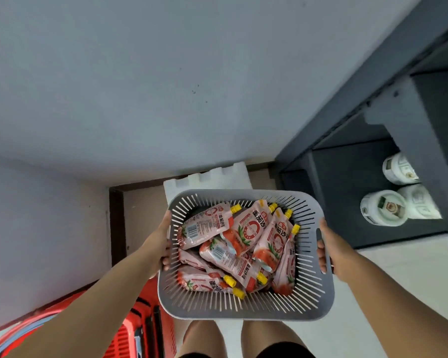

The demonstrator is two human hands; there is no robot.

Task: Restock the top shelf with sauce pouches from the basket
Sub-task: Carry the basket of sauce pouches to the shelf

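A grey slotted plastic basket [246, 307] hangs in front of me above my knees, held off the floor. Several pink-red sauce pouches [246, 229] with yellow caps lie piled inside it. My left hand [159, 244] grips the basket's left rim, fingers curled over the edge. My right hand [330, 250] grips the right side, its fingers hooked through the handle slot. A dark grey shelf unit [367, 104] stands to the right; the top shelf is out of view.
White round containers [384, 208] stand on a low shelf at the right. A red shopping basket [130, 329] sits at the lower left by a grey wall. A white foam block [210, 180] lies on the floor behind the grey basket.
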